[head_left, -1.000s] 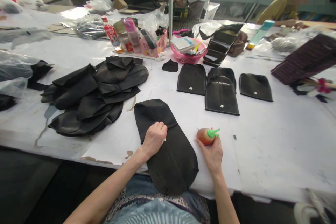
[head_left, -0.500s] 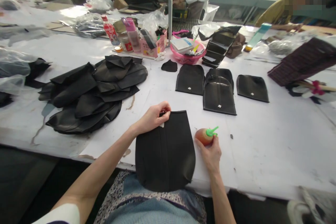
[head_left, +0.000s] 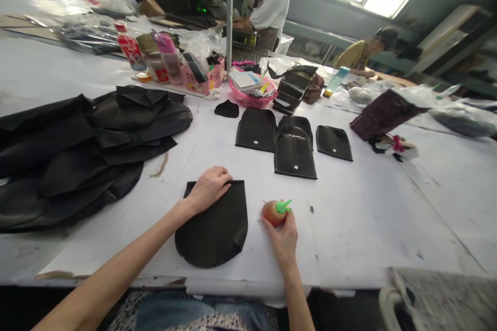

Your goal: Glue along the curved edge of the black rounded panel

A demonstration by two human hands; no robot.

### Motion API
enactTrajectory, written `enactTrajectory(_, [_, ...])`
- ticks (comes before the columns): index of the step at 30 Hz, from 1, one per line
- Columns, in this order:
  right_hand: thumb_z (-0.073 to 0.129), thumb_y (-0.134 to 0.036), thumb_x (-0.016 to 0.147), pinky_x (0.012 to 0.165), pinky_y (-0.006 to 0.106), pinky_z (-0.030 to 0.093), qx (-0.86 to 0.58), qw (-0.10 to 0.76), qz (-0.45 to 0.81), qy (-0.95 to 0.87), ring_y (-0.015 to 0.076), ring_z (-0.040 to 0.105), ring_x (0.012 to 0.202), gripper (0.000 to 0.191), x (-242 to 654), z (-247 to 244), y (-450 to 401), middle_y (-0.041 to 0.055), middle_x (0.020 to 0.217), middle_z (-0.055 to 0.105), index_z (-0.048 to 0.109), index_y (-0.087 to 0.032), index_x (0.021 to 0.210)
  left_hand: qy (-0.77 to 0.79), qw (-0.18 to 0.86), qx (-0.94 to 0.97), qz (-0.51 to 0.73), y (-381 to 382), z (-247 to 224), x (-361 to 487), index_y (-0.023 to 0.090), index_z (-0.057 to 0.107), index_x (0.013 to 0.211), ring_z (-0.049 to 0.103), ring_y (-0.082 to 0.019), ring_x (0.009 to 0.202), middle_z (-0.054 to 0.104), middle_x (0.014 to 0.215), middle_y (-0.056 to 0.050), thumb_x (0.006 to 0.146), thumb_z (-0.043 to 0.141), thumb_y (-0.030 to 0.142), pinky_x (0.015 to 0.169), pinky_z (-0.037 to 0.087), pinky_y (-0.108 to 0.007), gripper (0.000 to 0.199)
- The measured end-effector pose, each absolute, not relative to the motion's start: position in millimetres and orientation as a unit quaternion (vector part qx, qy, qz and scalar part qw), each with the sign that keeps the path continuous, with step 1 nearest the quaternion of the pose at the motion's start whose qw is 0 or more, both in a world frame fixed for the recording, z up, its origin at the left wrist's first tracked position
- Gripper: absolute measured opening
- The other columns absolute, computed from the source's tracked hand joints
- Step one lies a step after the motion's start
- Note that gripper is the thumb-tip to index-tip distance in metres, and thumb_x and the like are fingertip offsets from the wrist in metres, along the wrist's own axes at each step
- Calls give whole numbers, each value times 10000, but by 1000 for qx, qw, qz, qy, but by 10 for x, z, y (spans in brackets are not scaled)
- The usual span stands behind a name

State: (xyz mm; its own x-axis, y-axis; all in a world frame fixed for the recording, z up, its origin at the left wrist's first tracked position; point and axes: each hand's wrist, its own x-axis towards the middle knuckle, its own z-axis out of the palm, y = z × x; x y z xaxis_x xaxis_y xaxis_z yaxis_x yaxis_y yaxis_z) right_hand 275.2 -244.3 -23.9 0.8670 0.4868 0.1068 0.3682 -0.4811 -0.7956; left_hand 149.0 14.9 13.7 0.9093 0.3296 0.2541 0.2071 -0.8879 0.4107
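While the folded black fabric piece (head_left: 215, 222) is being pressed flat near the table's (head_left: 368, 217) front edge by the open-palmed left hand (head_left: 209, 189) at its straight far edge, the orange glue bottle (head_left: 275, 211), just to its right, is being gripped by the right hand (head_left: 285, 232).

The left hand (head_left: 209, 187) presses flat on the straight top edge of a folded black fabric piece (head_left: 215, 227) lying on the white tabletop (head_left: 368, 217). The right hand (head_left: 283, 232) grips a small orange bottle with a green nozzle (head_left: 275, 211) just beside it. A heap of black pieces (head_left: 77, 150) lies to the left.
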Motion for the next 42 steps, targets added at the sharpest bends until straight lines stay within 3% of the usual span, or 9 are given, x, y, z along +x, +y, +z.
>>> enactTrajectory(4, [735,-635,749,997,514,458,-862,436,59,-249,351,585,1124,711,2759,-259,-2416,141,1201,625,529,-186,1260,119,203,962,137,-30,129,1364,169,651,1121,584,-251,1060,618,1129,-106,935,611,278,929,497,-393,219])
enactTrajectory(10, [683,-652,772,1059,558,414,-864,399,35,-304,389,521,1257,844,2781,-303,-2408,211,1355,560,448,-128,1391,117,178,974,82,-116,50,1293,153,615,1269,523,-324,1231,583,1292,-150,772,796,475,1010,448,-451,618])
enactTrajectory(16, [650,-508,844,1079,528,417,-824,397,115,-387,343,514,1293,715,2922,-243,-2541,158,1422,537,434,-185,1444,122,192,971,68,-73,-15,1259,189,579,1325,481,-305,1297,543,1375,-130,791,754,554,1059,406,-427,670])
enactTrajectory(21, [840,-449,646,1019,521,441,-804,436,157,-373,347,572,1135,605,3064,-96,-2412,107,1182,640,630,-227,1168,122,182,975,39,-67,28,1276,189,573,1329,479,-303,1301,541,1384,-121,781,755,576,1061,389,-412,695])
enactTrajectory(24, [887,-400,551,974,508,460,-797,456,170,-358,319,585,1017,528,3049,-54,-2303,62,1032,629,614,-233,970,117,173,978,29,-59,50,1291,183,567,1334,474,-303,1303,535,1397,-125,776,754,588,1065,373,-409,714])
enactTrajectory(28, [860,-410,570,951,484,483,-787,493,200,-314,291,605,1022,582,2950,4,-2305,62,1123,610,512,-240,1003,104,170,979,31,-34,27,1290,185,556,1340,469,-298,1301,539,1392,-123,777,731,628,1059,359,-396,738])
enactTrajectory(34, [885,-429,628,753,422,571,-753,546,289,-226,255,660,845,614,2855,266,-2474,15,933,637,485,-240,1053,96,174,980,29,26,26,1343,203,558,1334,478,-291,1280,542,1398,-109,744,746,651,1032,352,-382,764])
enactTrajectory(38, [898,-408,651,698,337,582,-666,640,372,-91,237,678,867,607,2822,382,-2540,13,962,658,527,-244,1103,84,180,980,23,69,47,1416,201,570,1319,501,-296,1241,562,1372,-102,670,789,672,997,363,-384,832])
enactTrajectory(42, [825,-544,723,668,283,564,-653,669,349,-61,191,657,813,597,2821,375,-2585,29,1014,668,595,-233,1178,70,196,977,42,110,-4,1434,201,570,1320,510,-295,1218,572,1362,-90,620,806,697,981,365,-389,890])
